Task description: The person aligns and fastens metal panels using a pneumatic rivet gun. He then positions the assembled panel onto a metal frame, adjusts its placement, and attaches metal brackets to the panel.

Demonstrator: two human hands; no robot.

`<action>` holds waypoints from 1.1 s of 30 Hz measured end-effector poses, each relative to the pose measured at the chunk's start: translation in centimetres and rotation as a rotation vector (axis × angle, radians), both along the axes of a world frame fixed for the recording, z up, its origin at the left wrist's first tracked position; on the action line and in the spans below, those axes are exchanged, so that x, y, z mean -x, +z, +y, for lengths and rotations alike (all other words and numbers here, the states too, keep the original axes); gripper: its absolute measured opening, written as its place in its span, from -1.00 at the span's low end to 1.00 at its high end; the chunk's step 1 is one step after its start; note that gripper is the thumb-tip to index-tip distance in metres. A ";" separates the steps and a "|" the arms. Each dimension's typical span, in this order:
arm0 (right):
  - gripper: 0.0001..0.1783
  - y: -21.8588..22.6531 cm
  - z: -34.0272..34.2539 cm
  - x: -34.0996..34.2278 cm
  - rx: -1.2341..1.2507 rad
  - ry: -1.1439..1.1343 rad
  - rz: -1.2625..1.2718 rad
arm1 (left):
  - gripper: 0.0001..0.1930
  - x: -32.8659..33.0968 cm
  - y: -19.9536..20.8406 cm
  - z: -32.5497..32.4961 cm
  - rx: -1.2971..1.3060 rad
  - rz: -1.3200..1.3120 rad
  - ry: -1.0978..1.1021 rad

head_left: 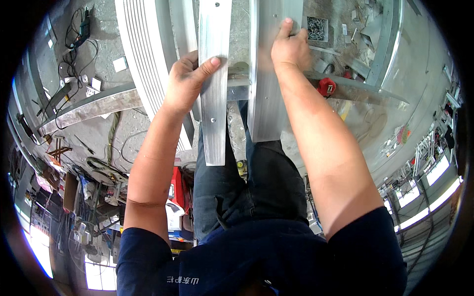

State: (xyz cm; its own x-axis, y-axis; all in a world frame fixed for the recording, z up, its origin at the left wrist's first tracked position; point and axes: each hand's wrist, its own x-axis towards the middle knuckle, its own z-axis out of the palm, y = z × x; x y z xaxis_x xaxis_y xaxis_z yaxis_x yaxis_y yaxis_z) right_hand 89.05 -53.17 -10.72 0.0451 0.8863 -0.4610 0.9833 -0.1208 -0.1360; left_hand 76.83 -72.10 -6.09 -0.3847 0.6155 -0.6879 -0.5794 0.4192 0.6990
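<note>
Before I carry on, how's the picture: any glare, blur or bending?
Head view: glare pales the upper stretch of the narrow metal bar; head view: the right hand looks slightly smeared; head view: fisheye distortion bows the steel crossbar, and the rim goes black.

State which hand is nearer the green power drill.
Left. The left hand, on the narrow silver metal bar, is right of the green power drill and lower in the picture; the right hand, on the wide metal profile, is much farther right.
</note>
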 end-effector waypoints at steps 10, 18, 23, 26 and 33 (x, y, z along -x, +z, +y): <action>-0.45 5.2 -6.9 -7.9 -0.147 0.656 0.675 | -0.41 -0.3 0.6 0.2 0.010 0.023 -0.016; -0.12 5.7 -16.1 -7.5 0.835 0.700 0.125 | -0.42 -0.7 0.6 0.4 -0.012 -0.005 0.035; -0.35 2.3 -17.8 -9.5 0.826 0.919 0.148 | -0.46 -0.2 1.0 0.3 -0.043 -0.059 0.009; -0.48 5.9 -15.0 -6.8 1.201 1.026 -0.048 | -0.46 0.0 1.0 0.1 -0.058 -0.081 0.007; -0.39 2.0 -18.9 -10.2 0.178 1.184 0.134 | -0.46 -0.3 1.1 0.5 -0.036 -0.051 -0.009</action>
